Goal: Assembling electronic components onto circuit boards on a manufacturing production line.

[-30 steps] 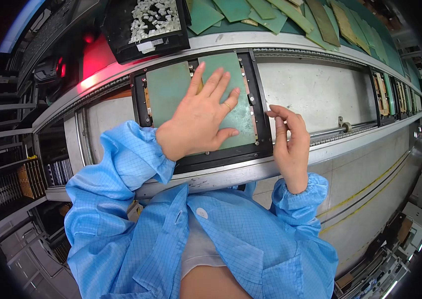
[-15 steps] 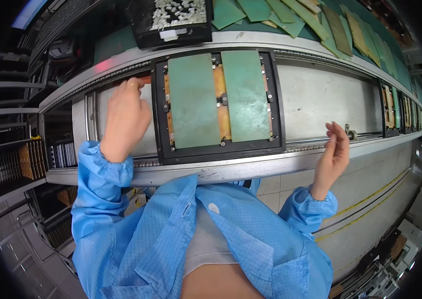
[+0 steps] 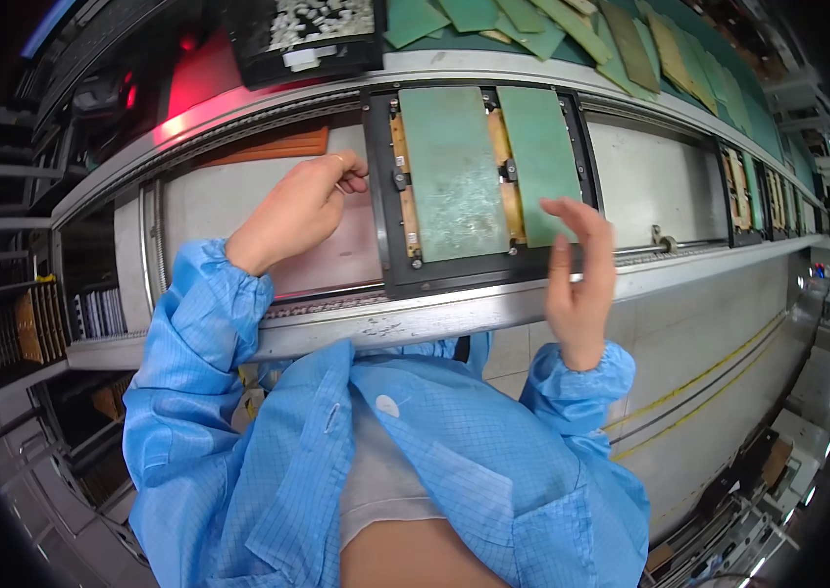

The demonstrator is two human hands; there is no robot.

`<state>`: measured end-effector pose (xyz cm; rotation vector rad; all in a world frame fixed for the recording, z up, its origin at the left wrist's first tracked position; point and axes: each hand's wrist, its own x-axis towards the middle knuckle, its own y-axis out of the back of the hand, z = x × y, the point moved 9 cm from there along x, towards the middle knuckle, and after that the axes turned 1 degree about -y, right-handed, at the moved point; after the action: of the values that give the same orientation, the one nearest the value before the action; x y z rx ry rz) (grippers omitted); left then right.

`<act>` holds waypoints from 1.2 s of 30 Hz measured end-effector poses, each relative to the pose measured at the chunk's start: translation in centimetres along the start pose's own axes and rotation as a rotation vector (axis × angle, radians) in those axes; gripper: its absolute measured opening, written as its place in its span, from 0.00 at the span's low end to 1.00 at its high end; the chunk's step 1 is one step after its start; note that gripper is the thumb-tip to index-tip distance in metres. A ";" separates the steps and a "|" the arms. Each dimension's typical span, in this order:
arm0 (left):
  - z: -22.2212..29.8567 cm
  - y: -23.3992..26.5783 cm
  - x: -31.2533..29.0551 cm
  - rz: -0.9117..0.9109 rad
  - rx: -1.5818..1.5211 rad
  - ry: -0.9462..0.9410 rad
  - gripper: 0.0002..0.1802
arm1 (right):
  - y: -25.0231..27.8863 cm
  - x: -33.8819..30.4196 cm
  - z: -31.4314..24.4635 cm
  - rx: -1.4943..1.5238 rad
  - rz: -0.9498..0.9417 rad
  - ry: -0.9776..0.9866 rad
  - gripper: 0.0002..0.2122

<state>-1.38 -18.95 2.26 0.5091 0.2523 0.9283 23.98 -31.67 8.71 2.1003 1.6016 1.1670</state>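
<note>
A black frame fixture [image 3: 377,220] lies across the conveyor's two rails, with two flat green panels [image 3: 454,191] on it. Copper-coloured strips and small black clips show around the panels. My left hand [image 3: 297,211] is at the fixture's left edge, its fingers curled in and their tips against or very near the black rim. Nothing shows in those fingers, though the tips are partly hidden. Over the fixture's near right corner is my right hand [image 3: 581,284], thumb and fingers apart and empty; whether it touches the right panel I cannot tell.
An orange-brown flat piece [image 3: 273,147] lies by the far rail, left of the fixture. Beyond that rail stand a black bin [image 3: 312,61] of small white pieces and a spread of loose green boards [image 3: 542,34]. More fixtures [image 3: 743,191] sit farther right on the conveyor.
The fixture with its panels has shifted right along the rails. My left hand has moved right with it, uncovering the orange-brown piece; my right hand has come left over the fixture. Red light has brightened.
</note>
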 end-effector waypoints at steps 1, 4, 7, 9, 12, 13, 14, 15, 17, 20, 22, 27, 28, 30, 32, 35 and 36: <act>0.1 -0.1 0.1 -0.031 0.006 -0.028 0.22 | -1.4 -0.1 -1.4 -0.015 -0.021 0.007 0.17; -0.2 -0.4 0.2 -0.109 0.011 -0.105 0.24 | -5.3 -0.3 -4.6 -0.043 -0.040 0.050 0.17; -0.4 -0.7 -0.3 -0.169 0.030 -0.170 0.26 | -8.3 -0.5 -5.9 -0.217 -0.096 -0.059 0.17; -0.5 -0.9 -0.4 -0.175 0.043 -0.207 0.27 | -8.6 -0.6 -6.2 -0.253 -0.056 -0.065 0.17; -0.9 -1.9 -0.1 -0.224 0.015 -0.212 0.28 | -8.3 -0.7 -6.6 -0.284 -0.009 -0.097 0.16; -0.9 -2.2 0.0 -0.233 0.003 -0.221 0.30 | -7.9 -1.0 -7.2 -0.240 0.082 -0.069 0.16; -0.8 -2.5 0.0 -0.243 -0.011 -0.229 0.32 | -7.4 -1.5 -7.8 -0.195 0.170 -0.040 0.16; -0.8 -2.8 0.1 -0.258 -0.028 -0.227 0.34 | -7.4 -2.1 -8.5 -0.164 0.207 -0.025 0.16; -0.9 -3.2 0.2 -0.279 -0.037 -0.228 0.34 | -8.5 -3.5 -10.0 -0.069 0.248 -0.038 0.16; -0.7 -4.5 1.5 -0.305 -0.046 -0.265 0.35 | -9.6 -5.2 -11.5 0.062 0.307 -0.042 0.14; -0.2 -4.5 1.8 -0.309 -0.038 -0.289 0.35 | -11.0 -6.1 -12.6 0.095 0.322 -0.021 0.13; -0.3 -6.5 3.7 -0.366 -0.050 -0.260 0.34 | -13.2 -6.6 -15.1 0.019 0.282 0.007 0.11; -0.3 -6.9 4.1 -0.367 -0.056 -0.276 0.34 | -13.4 -6.5 -15.4 0.023 0.276 -0.005 0.11; 0.1 -7.0 4.3 -0.355 0.007 -0.316 0.35 | -13.5 -6.2 -16.7 -0.021 0.265 0.022 0.11; 0.2 -5.9 3.6 -0.365 0.073 -0.377 0.35 | -13.6 -5.9 -18.2 -0.012 0.271 0.049 0.11; -0.8 1.4 -1.2 -0.259 0.113 -0.406 0.34 | -15.5 -4.7 -20.7 0.024 0.177 0.088 0.11; -0.7 5.1 -4.3 -0.265 0.104 -0.352 0.34 | -16.7 -4.2 -21.3 0.055 0.132 0.090 0.12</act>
<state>-7.70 -19.72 4.27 0.7065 0.0462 0.5573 -3.13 -34.91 10.21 2.2488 1.5705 1.2908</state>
